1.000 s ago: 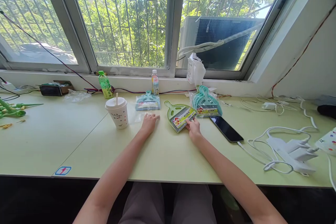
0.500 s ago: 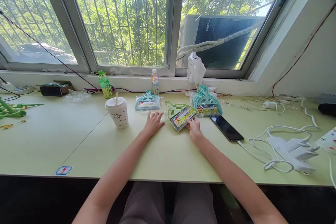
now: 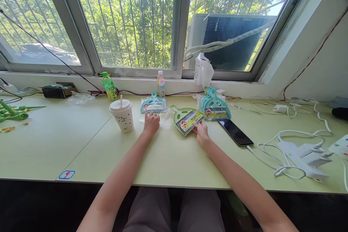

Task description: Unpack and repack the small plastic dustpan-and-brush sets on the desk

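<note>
A small green dustpan with a brush and a printed yellow label [image 3: 187, 120] lies tilted just above the table. My right hand [image 3: 201, 132] is closed on its lower right edge. To the left of it, my left hand [image 3: 151, 123] has its index finger raised and the other fingers curled on a thin clear plastic bag [image 3: 165, 120], which spreads out on both sides of the hand. Just beyond the left hand sits a teal dustpan set in clear wrapping [image 3: 153, 104]. Behind the green dustpan, a stack of wrapped teal dustpans [image 3: 214, 103] stands to the right.
A lidded paper cup with a straw [image 3: 122, 117] stands left of my left hand. A phone [image 3: 235, 133] on a charging cable lies at right, near a white power strip [image 3: 301, 159]. Two bottles, a green one [image 3: 109, 87] and a clear one [image 3: 160, 85], stand by the window.
My left hand has shifted left from beside the green dustpan, its spread fingers now curled, and more clear plastic shows around it. My right hand and the dustpan stay nearly still.
</note>
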`<state>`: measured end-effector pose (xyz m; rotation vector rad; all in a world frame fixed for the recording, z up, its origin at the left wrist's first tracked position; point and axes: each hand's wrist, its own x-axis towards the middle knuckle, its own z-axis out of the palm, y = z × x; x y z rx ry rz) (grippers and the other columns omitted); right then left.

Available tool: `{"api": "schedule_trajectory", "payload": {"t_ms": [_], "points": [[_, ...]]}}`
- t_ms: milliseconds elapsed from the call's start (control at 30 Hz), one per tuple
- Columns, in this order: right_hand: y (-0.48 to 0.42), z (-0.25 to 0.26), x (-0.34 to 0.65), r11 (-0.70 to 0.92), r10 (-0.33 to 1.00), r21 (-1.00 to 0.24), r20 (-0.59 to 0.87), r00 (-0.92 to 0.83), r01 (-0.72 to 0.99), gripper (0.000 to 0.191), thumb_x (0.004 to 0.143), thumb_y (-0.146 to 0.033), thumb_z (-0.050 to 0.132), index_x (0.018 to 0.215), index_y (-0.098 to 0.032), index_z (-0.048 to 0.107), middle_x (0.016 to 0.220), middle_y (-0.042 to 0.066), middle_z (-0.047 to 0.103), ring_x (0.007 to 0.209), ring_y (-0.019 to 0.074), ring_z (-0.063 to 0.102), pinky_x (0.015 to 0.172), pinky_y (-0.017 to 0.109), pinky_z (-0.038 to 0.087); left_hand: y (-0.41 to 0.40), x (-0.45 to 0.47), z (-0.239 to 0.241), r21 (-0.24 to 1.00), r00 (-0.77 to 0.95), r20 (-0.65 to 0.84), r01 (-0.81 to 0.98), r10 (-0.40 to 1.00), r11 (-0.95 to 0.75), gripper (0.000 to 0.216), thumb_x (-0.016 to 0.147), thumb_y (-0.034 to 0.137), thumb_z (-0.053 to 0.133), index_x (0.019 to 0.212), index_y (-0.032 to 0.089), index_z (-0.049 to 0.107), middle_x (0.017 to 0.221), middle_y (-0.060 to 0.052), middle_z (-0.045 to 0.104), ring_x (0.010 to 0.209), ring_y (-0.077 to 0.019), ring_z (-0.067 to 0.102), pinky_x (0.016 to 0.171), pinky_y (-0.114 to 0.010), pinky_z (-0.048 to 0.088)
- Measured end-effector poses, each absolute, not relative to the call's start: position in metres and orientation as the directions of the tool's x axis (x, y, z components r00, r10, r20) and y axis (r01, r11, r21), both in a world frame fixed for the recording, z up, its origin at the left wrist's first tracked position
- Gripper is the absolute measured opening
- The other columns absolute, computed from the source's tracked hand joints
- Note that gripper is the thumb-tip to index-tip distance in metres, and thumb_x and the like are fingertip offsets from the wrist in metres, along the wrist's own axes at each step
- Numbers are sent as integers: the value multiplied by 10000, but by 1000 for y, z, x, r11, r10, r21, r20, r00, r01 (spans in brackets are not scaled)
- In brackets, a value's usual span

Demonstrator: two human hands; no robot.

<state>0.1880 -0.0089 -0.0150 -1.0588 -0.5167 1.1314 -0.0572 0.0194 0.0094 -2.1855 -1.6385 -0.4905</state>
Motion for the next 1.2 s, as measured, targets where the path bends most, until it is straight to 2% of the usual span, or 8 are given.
{"api": "schedule_trajectory", "payload": {"t_ms": [133, 200, 300, 433, 633, 767, 1033, 1200], "points": [[-13, -10, 186, 14, 912, -870, -191, 363, -494, 248, 726, -40, 617, 903, -211, 594, 835, 15, 702, 825, 177, 701, 798, 343, 613, 19, -50, 2, 70, 189, 495, 964, 848, -256, 305, 924, 379, 467, 1068, 203, 670, 1047, -112, 685, 1057, -285, 592, 1160, -557, 207], [-15, -7, 184, 10, 916, -869, -190, 354, -494, 235, 735, -36, 608, 894, -208, 588, 833, 17, 703, 818, 176, 702, 796, 347, 615, 20, -48, 0, 98, 177, 461, 964, 870, -249, 339, 890, 430, 528, 1103, 200, 658, 1114, -120, 672, 1100, -301, 582, 1149, -563, 218], [-16, -6, 184, 8, 917, -874, -188, 351, -487, 215, 750, -34, 593, 880, -204, 580, 831, 20, 705, 811, 172, 702, 787, 345, 616, 22, -51, 1, 96, 186, 394, 966, 900, -242, 259, 894, 297, 507, 1043, 191, 690, 1102, -114, 685, 1082, -285, 604, 1082, -489, 344], [-17, -4, 182, -12, 926, -887, -183, 329, -461, 212, 760, -36, 596, 895, -200, 586, 818, 21, 709, 796, 171, 705, 776, 339, 616, 29, -64, 4, 146, 137, 381, 968, 915, -206, 298, 874, 148, 449, 996, 191, 718, 1035, -95, 712, 1016, -262, 639, 926, -391, 464], [-25, 2, 171, -17, 982, -925, -87, 167, -379, 233, 782, -64, 612, 978, -189, 596, 785, 29, 722, 705, 172, 703, 694, 321, 614, 34, -75, 5, 347, -125, 481, 936, 868, -57, 279, 913, 212, 453, 1023, 215, 709, 1032, -76, 726, 974, -248, 652, 815, -335, 492], [-25, 1, 166, -41, 995, -933, -69, 65, -356, 287, 746, -70, 661, 1005, -182, 613, 801, 39, 731, 704, 180, 706, 660, 309, 607, 30, -75, 10, 425, -248, 506, 905, 826, 11, 273, 937, 258, 449, 1039, 219, 700, 1000, -78, 731, 914, -249, 663, 738, -323, 482], [-14, -4, 181, -9, 939, -893, -162, 302, -451, 241, 741, -23, 622, 909, -193, 591, 795, 13, 719, 766, 165, 709, 750, 326, 619, 27, -68, 10, 370, -165, 578, 926, 799, -76, 282, 981, 264, 405, 1068, 225, 670, 1052, -71, 713, 1024, -243, 626, 770, -309, 475], [-16, 0, 184, -5, 948, -889, -149, 280, -458, 243, 759, -28, 607, 930, -200, 588, 796, 13, 715, 793, 172, 711, 767, 334, 617, 23, -60, 10, 331, -66, 620, 925, 782, -185, 286, 989, 273, 392, 1066, 223, 664, 1088, -62, 704, 1080, -235, 602, 806, -305, 489]]}}
